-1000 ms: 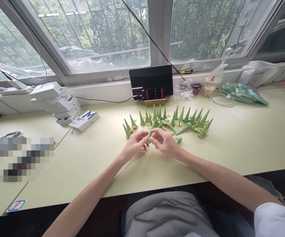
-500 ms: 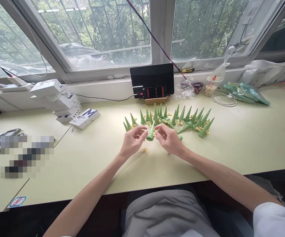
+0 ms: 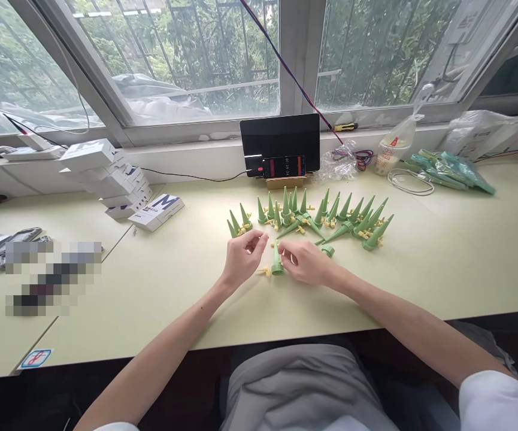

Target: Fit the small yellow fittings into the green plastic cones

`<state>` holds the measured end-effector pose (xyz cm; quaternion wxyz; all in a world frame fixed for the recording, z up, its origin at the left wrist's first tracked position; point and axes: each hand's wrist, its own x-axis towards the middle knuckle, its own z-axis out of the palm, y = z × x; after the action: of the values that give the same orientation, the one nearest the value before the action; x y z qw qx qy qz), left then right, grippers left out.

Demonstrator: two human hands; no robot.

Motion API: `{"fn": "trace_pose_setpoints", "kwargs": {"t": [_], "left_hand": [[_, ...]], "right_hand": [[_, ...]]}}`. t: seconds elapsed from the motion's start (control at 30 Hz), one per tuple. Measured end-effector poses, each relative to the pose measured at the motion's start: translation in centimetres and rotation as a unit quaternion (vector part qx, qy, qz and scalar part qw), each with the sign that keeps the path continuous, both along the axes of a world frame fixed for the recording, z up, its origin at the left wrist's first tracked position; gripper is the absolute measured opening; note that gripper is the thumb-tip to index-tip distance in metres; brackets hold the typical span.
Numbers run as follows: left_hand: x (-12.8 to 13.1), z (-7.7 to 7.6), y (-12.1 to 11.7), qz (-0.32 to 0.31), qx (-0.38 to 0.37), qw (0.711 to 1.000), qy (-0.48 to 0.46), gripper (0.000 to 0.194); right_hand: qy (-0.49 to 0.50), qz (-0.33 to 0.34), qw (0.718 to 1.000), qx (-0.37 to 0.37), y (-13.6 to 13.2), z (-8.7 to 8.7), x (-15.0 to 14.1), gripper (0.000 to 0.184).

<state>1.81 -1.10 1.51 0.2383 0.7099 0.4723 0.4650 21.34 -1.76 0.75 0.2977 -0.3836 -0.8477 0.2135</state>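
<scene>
In front of me a green watering spike (image 3: pixel 277 261) points its tip away and its round ring end toward me. My right hand (image 3: pixel 308 262) has its fingers curled closed at the spike's right side, with the fingertips against it. To the left, my left hand (image 3: pixel 244 258) is apart from the spike, thumb and forefinger pinched together; what they hold, if anything, is too small to make out. A loose yellow valve piece (image 3: pixel 266 272) lies on the table by the spike's ring end. A green cap (image 3: pixel 328 250) sits just beyond my right hand.
Several green spikes with yellow valves (image 3: pixel 303 209) stand or lie in an arc behind my hands. Farther back are a phone timer (image 3: pixel 284 166) and a dark tablet (image 3: pixel 281 134). White boxes (image 3: pixel 119 182) are stacked left; a bagged cup (image 3: pixel 391 155) stands right.
The spike has come lower and nearer to me, its ring end now beside the yellow valve piece. My left fingers have drawn away from it and closed together; my right hand stays beside it.
</scene>
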Motion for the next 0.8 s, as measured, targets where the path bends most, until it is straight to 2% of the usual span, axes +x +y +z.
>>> {"fn": "trace_pose_setpoints", "kwargs": {"t": [0.23,0.37,0.53,0.8], "left_hand": [[0.01,-0.39,0.12,-0.003,0.025,1.0,0.0,0.025],[0.04,-0.43,0.11,0.0,0.032,0.999,0.004,0.024],[0.03,-0.23,0.06,0.005,0.035,0.999,0.001,0.023],[0.16,0.01,-0.08,0.019,0.036,0.999,-0.009,0.022]], "right_hand": [[-0.052,-0.013,0.998,0.028,0.03,-0.12,0.03,0.01],[-0.046,-0.023,0.997,0.049,0.15,-0.34,0.09,0.011],[-0.01,-0.059,0.995,0.076,0.29,-0.36,0.13,0.011],[0.109,-0.106,0.98,0.129,0.5,0.01,0.4,0.011]]}}
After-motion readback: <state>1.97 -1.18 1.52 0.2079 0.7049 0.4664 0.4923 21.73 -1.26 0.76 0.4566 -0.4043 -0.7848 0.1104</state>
